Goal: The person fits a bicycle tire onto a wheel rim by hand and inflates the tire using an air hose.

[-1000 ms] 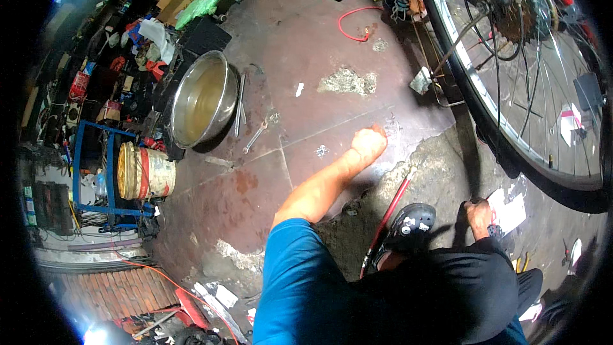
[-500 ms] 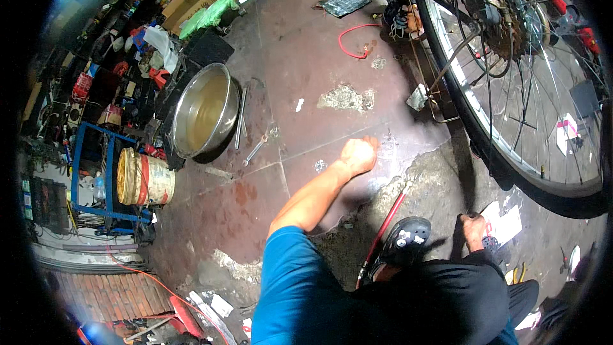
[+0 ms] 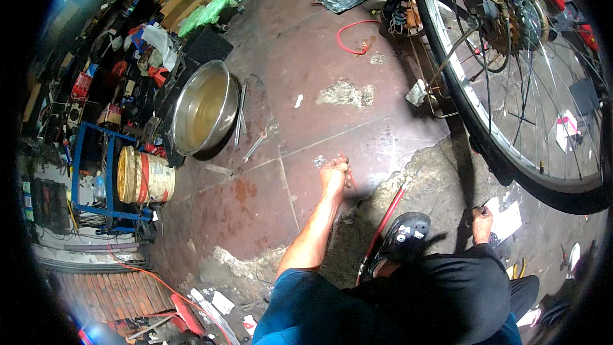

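While a basin point(image 3: 226, 125) holds brownish liquid point(image 3: 205, 110), left grip point(image 3: 336, 171) and right grip point(image 3: 481, 220) curl, closure and contents unclear.

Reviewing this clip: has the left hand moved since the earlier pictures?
Yes. Judged against the pale worn floor patch, the left hand has shifted leftward and back toward the person's body.

Curled left fingers point(image 3: 340, 165), bicycle wheel point(image 3: 458, 83) at right, metal basin point(image 3: 184, 118)
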`<action>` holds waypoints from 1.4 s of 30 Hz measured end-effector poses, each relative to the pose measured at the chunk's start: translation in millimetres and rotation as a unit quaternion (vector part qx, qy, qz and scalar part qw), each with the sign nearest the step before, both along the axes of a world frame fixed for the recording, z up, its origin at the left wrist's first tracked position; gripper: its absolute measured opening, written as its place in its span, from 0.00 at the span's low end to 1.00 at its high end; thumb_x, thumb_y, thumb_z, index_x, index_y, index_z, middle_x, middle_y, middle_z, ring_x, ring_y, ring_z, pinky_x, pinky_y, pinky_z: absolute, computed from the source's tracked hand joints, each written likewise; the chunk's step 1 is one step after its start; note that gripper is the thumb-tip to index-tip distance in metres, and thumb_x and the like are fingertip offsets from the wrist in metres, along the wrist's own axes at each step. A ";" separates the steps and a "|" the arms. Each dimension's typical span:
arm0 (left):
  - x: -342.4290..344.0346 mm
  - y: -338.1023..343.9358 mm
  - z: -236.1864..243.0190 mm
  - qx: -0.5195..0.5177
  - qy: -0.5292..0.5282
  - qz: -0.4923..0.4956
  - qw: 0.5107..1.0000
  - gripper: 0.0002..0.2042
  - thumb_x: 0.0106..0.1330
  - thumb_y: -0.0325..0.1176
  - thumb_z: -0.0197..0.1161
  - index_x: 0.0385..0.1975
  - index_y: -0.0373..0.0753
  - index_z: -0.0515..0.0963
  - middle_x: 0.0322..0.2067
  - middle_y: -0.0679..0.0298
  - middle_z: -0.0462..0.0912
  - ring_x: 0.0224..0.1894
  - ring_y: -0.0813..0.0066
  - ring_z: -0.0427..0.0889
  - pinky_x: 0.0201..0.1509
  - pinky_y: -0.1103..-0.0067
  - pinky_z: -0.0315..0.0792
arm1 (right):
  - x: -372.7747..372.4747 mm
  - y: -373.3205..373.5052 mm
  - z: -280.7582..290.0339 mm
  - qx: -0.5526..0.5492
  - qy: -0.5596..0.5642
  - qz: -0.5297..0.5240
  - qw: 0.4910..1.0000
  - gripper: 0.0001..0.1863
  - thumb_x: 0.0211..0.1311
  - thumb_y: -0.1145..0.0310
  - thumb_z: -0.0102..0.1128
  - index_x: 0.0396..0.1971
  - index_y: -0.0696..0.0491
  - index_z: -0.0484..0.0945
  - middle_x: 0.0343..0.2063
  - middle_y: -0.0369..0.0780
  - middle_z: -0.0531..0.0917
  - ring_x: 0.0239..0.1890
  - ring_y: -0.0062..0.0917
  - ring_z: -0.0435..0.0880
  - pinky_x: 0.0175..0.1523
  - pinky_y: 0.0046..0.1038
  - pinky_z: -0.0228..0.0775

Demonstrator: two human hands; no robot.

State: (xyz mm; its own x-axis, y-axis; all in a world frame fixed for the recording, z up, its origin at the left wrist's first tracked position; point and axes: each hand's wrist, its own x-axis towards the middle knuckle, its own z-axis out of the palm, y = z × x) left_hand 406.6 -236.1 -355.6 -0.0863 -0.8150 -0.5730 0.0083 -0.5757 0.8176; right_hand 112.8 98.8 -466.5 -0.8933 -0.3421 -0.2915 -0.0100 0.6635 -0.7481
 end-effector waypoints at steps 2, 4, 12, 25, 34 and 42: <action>3.1 -6.7 1.8 -0.035 0.025 0.015 0.999 0.06 0.53 0.22 0.51 0.31 0.34 0.71 0.17 0.64 0.72 0.13 0.80 0.68 0.12 0.83 0.62 | -4.0 -5.3 2.7 -0.087 -0.078 -0.029 0.993 0.06 0.50 0.73 0.53 0.17 0.53 0.68 0.12 0.33 0.71 0.12 0.17 0.66 0.18 0.21 0.57; 2.1 -13.3 7.9 -0.070 0.048 0.028 0.996 0.05 0.54 0.22 0.50 0.30 0.35 0.71 0.17 0.64 0.72 0.13 0.79 0.69 0.12 0.83 0.62 | -3.2 -6.9 2.0 -0.075 -0.077 -0.035 0.994 0.06 0.51 0.73 0.53 0.17 0.53 0.68 0.12 0.34 0.71 0.12 0.17 0.66 0.18 0.21 0.57; 26.6 -97.6 74.6 -0.168 -0.119 -0.004 0.979 0.04 0.58 0.25 0.50 0.23 0.35 0.70 0.13 0.63 0.70 0.11 0.74 0.69 0.12 0.76 0.62 | 3.4 -1.3 -10.3 -0.012 -0.039 0.009 0.999 0.05 0.49 0.72 0.55 0.21 0.57 0.71 0.17 0.34 0.71 0.21 0.18 0.68 0.28 0.23 0.61; 104.2 -107.2 415.0 -0.875 -0.287 0.377 0.099 0.07 0.58 0.26 0.60 0.29 0.28 0.74 0.26 0.57 0.79 0.27 0.74 0.77 0.32 0.80 0.73 | -7.9 -11.6 -5.0 0.015 -0.005 0.013 1.000 0.08 0.50 0.70 0.54 0.28 0.58 0.75 0.20 0.39 0.76 0.25 0.26 0.73 0.34 0.28 0.66; 137.6 -277.1 207.7 -0.652 -0.466 0.274 0.532 0.18 0.59 0.32 0.54 0.45 0.26 0.67 0.39 0.41 0.77 0.45 0.48 0.76 0.48 0.62 0.67 | -23.4 -9.7 -31.3 -0.090 0.028 0.033 0.995 0.08 0.52 0.71 0.54 0.29 0.60 0.74 0.24 0.38 0.77 0.29 0.25 0.70 0.37 0.26 0.63; -80.0 70.3 22.2 -0.200 -0.170 -0.384 0.885 0.14 0.58 0.36 0.57 0.43 0.40 0.75 0.34 0.53 0.80 0.30 0.64 0.80 0.35 0.72 0.73 | -1.9 3.3 -5.1 -0.012 0.037 0.088 0.995 0.10 0.47 0.74 0.56 0.30 0.62 0.73 0.27 0.42 0.77 0.31 0.31 0.75 0.38 0.30 0.65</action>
